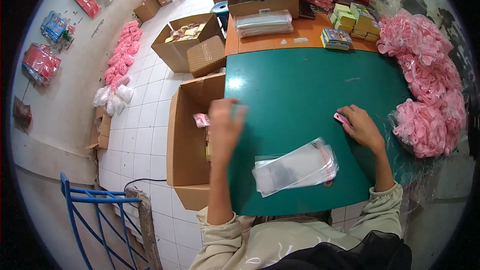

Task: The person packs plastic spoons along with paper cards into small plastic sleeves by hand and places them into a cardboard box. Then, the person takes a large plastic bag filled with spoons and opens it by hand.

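Note:
My left hand (pixel 224 130) is smeared by motion above the left edge of the green table, beside an open cardboard box (pixel 176 140). Its fingers look apart, and nothing shows between them. Inside that box, close to the hand, is a small pink packet (pixel 201 120). My right hand (pixel 361 127) rests low over the table, its fingers closed around a pink plastic handle (pixel 341 118) with a hole near its end; the rest of that piece is hidden under the hand. Between my arms lie clear plastic bags (pixel 295 169), stacked and slightly fanned.
Bundles of pink plastic pieces (pixel 422 125) line the right side of the green table (pixel 310 90). Small boxes (pixel 336 39), stacked clear bags (pixel 264 22) and an open carton (pixel 262 7) stand at the back. A blue metal rack (pixel 95 200) is at lower left.

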`<state>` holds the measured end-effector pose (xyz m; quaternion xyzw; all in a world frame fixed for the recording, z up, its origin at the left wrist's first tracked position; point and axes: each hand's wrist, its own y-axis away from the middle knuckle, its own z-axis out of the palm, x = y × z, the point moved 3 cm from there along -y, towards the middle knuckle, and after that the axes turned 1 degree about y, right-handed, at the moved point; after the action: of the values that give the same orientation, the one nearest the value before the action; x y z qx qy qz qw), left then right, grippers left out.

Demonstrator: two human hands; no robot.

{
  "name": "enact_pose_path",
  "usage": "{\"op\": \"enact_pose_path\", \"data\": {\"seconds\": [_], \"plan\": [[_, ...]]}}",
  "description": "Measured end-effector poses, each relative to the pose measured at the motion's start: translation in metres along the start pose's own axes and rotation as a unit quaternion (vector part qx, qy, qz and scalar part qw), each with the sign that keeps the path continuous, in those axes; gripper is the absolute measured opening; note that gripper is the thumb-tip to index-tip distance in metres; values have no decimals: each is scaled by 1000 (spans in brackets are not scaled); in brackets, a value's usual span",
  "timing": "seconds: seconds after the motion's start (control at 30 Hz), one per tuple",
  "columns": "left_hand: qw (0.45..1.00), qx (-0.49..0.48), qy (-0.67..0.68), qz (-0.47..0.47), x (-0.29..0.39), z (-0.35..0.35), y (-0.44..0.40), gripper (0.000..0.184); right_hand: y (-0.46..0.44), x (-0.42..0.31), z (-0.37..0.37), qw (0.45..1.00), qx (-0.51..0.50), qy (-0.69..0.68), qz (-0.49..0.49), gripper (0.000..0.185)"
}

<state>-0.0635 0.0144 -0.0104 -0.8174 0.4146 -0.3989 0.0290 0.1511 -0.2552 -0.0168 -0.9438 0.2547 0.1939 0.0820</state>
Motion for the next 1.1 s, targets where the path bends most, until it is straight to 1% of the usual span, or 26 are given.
{"op": "enact_pose_path", "data": {"seconds": [0.03, 0.07, 0.13, 0.23, 0.33, 0.43, 0.53, 0.63, 0.73, 0.83, 0.93, 1.03, 1.1], "plan": [[993, -99, 58, 40, 25, 20, 7, 24, -5, -5, 0, 1000, 14, -17, -3, 37], [971, -191, 90, 109, 52, 36, 19, 23, -10, -13, -3, 998, 48, -41, -13, 36], [944, -307, 27, 115, 88, 61, 49, 22, -17, -35, -17, 989, 115, -85, -31, 35], [939, -301, 92, 142, 84, 83, 60, 22, -19, -52, -26, 962, 173, -213, 9, 33], [908, -352, 219, 59, 74, 83, 50, 21, -17, -44, -15, 938, 220, -267, -17, 29], [900, -350, 258, -33, 69, 75, 45, 18, -12, -45, -8, 889, 185, -419, 12, 27], [903, -358, 233, -43, 70, 71, 41, 14, -8, -54, -14, 903, 182, -388, 14, 22], [903, -350, 245, -48, 66, 70, 38, 13, -7, -49, -11, 942, 142, -304, -8, 18], [879, -311, 353, -73, 54, 79, 37, 16, -5, -53, -16, 956, 192, -223, -5, 16], [820, -358, 429, -124, 52, 79, 36, 22, -2, -48, -17, 916, 292, -276, 4, 17], [797, -360, 462, -148, 53, 80, 35, 29, -1, -49, -15, 887, 293, -357, -2, 17], [808, -362, 441, -147, 50, 80, 34, 31, -2, -51, -12, 900, 258, -350, -8, 17], [816, -361, 426, -147, 50, 78, 34, 34, -2, -51, -11, 898, 265, -352, -5, 17]]}}
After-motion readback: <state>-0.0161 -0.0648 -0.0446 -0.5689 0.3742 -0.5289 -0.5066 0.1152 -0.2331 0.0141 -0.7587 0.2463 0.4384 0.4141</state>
